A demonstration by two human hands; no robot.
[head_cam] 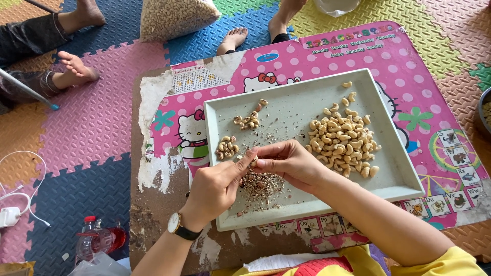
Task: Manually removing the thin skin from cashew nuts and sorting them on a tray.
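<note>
My left hand (217, 186), with a watch on its wrist, and my right hand (289, 163) meet over the front left of a pale rectangular tray (394, 179). Together their fingertips pinch one cashew nut (253, 162). Below them lies a heap of brown skin flakes (261, 186). A large pile of cashews (342, 143) sits on the tray's right side. Two small groups of darker nuts lie at the left: a nearer group (226, 148) and a farther group (249, 120).
The tray rests on a low pink cartoon-printed board (434, 117) over coloured foam floor tiles. Other people's bare feet (76, 69) and a sack of nuts (174, 18) are beyond. A plastic bottle (94, 240) and a white cable (15, 204) lie at left.
</note>
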